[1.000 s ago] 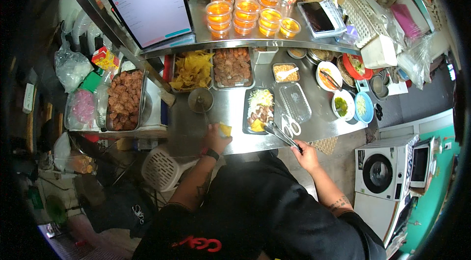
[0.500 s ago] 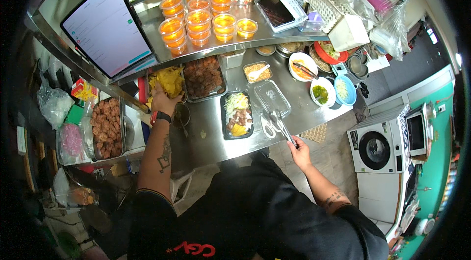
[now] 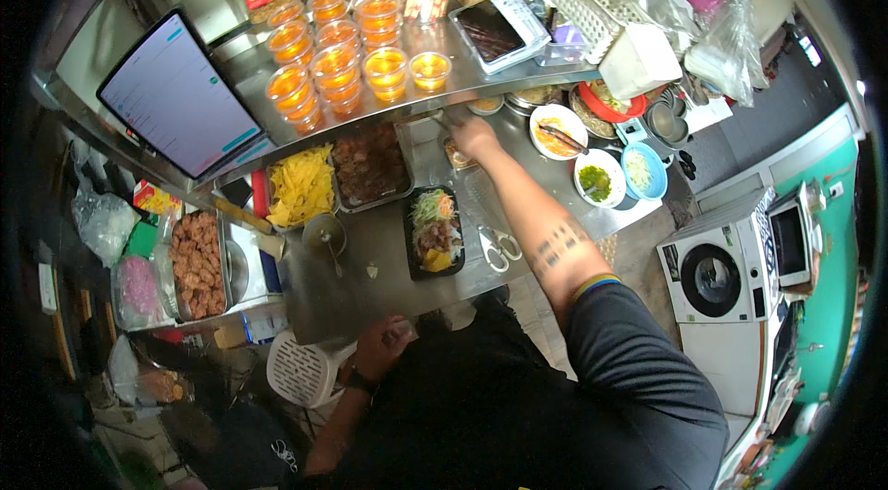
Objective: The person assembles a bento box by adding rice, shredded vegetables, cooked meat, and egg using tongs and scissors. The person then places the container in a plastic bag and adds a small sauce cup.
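Black tray (image 3: 410,235): on the steel desk (image 3: 370,291), in front of the person, shredded greens at its far end, meat in the middle, yellow chips nearest the body.
Right hand (image 3: 472,136): stretched out beyond the tray's far end, close under the shelf (image 3: 248,78); its grip is half lost from where I stand, and I can't tell whether it holds anything.
Peanut tub (image 3: 458,157): just past the tray, partly hidden by that hand.
Left hand (image 3: 379,347): low, nearer the body than the tray, fingers curled (too blurred to tell if the grip has something).
Scissors (image 3: 500,242): right of the tray, white handles toward the person.
Chip heap (image 3: 301,189): beyond the tray and to its left.
Blue bowl (image 3: 661,177): well right of the tray.
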### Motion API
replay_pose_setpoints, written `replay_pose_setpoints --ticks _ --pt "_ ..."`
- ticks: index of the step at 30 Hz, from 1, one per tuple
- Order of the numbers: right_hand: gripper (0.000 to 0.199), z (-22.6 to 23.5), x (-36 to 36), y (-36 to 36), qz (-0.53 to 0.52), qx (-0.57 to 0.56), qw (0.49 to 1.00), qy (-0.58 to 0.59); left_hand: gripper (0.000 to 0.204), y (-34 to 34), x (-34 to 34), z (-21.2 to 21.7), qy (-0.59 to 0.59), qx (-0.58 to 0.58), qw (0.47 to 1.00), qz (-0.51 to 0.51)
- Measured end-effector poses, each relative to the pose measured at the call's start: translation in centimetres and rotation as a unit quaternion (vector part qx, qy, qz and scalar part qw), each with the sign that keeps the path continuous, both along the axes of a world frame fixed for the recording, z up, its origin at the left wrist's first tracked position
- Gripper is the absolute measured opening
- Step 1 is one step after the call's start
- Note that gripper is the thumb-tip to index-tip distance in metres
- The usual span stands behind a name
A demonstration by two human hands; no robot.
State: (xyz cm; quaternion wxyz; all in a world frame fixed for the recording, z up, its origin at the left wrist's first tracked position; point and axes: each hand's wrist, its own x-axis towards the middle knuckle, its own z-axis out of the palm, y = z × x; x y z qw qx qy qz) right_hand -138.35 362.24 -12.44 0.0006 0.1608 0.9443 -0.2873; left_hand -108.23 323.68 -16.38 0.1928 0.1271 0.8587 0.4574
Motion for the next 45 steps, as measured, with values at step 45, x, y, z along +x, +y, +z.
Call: replay_pose_setpoints --ticks 45 --pt "0.047 -5.6 27.5 29.7 0.136 0.185 0.961 0.155 0.058 33.4 10.9 -11.5 -0.209 0.303 0.851 0.375"
